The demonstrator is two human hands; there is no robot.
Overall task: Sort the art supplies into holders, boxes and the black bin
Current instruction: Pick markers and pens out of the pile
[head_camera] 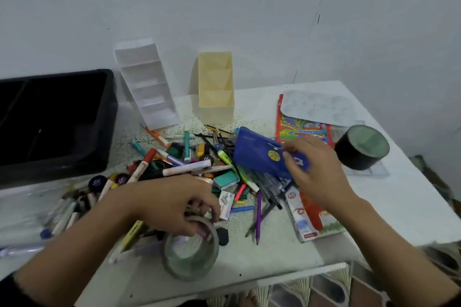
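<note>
At the worktop's (274,252) left edge we see the black bin (57,117), its inside too dark for us to make out any contents. Just right of it, along the far edge, a white tiered holder (147,87) leans back towards the wall. A yellow holder (216,87) with three compartments stands upright beside it.

In front of these, a heap of markers and pens (184,164) spreads across the middle and runs down to the near left edge. It is mixed with erasers and small boxes.

The left hand (172,204) reaches over the heap near the front edge. Its fingers curl over the rim of a clear tape roll (190,254) and grip it.

Further right, the right hand (316,169) pinches the end of a blue pencil pouch (262,154). The pouch is tilted above the right side of the heap.

Below that hand a drawing pad (311,219) lies flat, and a purple pencil (258,217) lies just left of it.

Towards the far right corner we find a colouring book (303,129) with a white paint palette (319,107) lying on top of it. Close to the right edge stands a black round tub (361,147).
</note>
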